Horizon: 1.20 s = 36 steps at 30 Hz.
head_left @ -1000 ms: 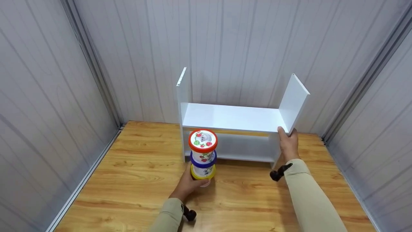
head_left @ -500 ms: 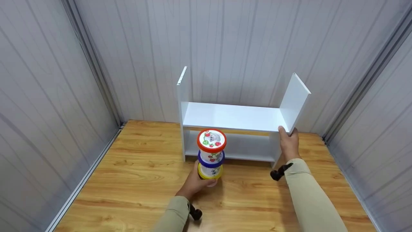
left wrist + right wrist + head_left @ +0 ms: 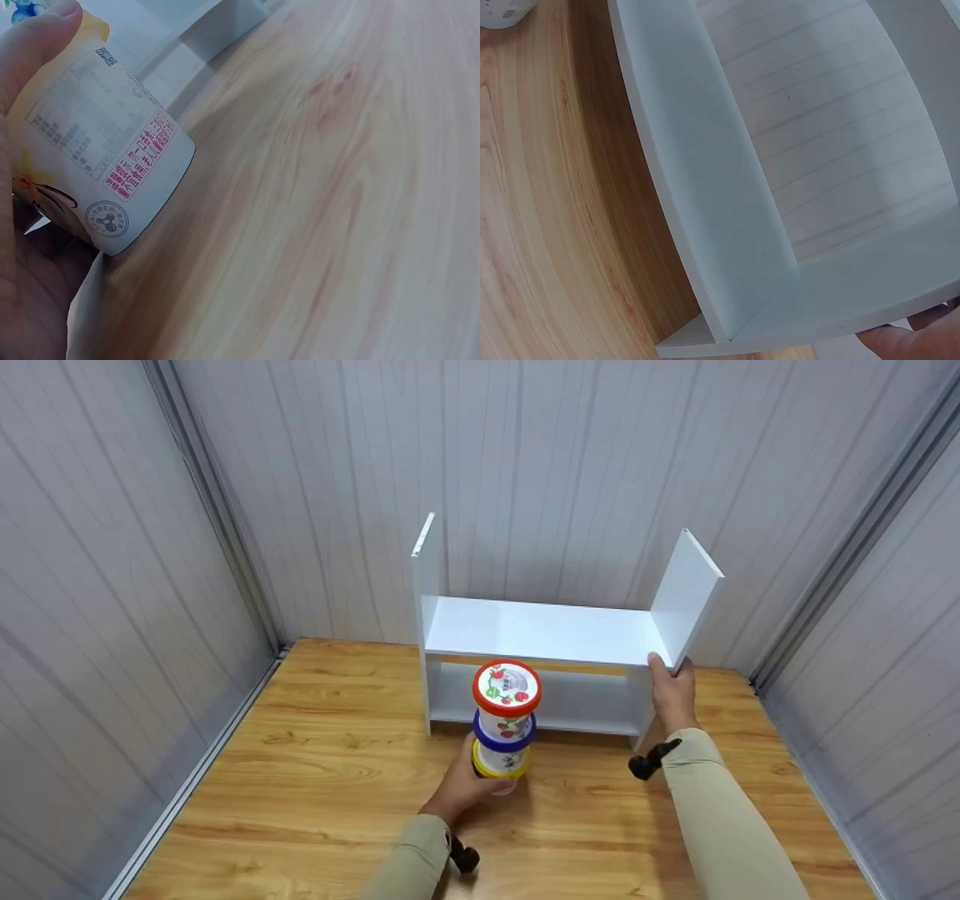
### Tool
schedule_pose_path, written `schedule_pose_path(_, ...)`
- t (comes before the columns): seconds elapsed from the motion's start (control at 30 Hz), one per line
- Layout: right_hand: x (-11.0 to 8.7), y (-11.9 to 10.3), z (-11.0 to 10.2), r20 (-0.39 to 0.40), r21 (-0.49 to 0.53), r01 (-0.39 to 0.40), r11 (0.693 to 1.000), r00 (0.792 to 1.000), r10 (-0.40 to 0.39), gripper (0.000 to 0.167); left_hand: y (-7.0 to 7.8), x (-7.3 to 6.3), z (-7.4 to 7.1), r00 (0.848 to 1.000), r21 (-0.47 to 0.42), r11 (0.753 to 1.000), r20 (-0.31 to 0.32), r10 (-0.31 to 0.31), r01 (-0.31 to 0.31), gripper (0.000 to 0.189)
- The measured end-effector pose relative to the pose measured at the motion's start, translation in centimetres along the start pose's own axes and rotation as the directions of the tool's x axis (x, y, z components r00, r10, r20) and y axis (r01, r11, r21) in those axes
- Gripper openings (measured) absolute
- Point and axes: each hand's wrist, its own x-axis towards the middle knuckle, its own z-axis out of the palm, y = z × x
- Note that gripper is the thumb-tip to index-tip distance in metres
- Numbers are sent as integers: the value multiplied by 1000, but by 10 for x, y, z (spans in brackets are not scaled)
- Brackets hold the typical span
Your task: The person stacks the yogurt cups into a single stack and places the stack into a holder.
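My left hand (image 3: 461,786) holds a stack of three printed tubs by the bottom one, in front of the shelf. The top tub has a red lid (image 3: 507,688), the middle one a blue lid (image 3: 480,736) and the lowest a yellow lid (image 3: 517,772). In the left wrist view the lowest tub (image 3: 112,150) is tilted, its base close to the wooden surface, with the thumb across its upper part. My right hand (image 3: 673,699) grips the right side panel of a white two-tier shelf (image 3: 544,631), thumb on the front edge; most of its fingers are hidden behind the panel.
The shelf's lower board (image 3: 581,703) lies behind the tubs, and its side panels rise above the upper board. A wood-grain tabletop (image 3: 315,780) lies under everything. Pale panelled walls (image 3: 555,472) enclose the back and both sides.
My left hand has carried the stack of tubs to the right along the front of the shelf. My right hand has kept its grip on the panel, and the shelf stands as before.
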Motion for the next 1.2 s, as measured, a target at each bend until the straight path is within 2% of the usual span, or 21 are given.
schedule_pose_path(0.27, 2, 1, 1, -5, 5, 51, 999, 999, -51, 84, 6, 3, 6, 1000, -9, 1000, 8, 20, -20, 102)
schedule_pose_path(0.63, 3, 0, -2, -1, -16, 23, 1000, 1000, -23, 85, 18, 7, 11, 1000, -22, 1000, 23, 12, -12, 98)
schedule_pose_path(0.97, 3, 2, -3, 10, -24, 34, 999, 999, -33, 87, 39, 13, 12, 999, -17, 1000, 37, 4, -4, 99)
schedule_pose_path(1.2, 4, 2, -1, 5, -6, 34, 999, 999, -34, 86, 47, 17, 9, 998, 29, 999, 42, 39, -40, 94)
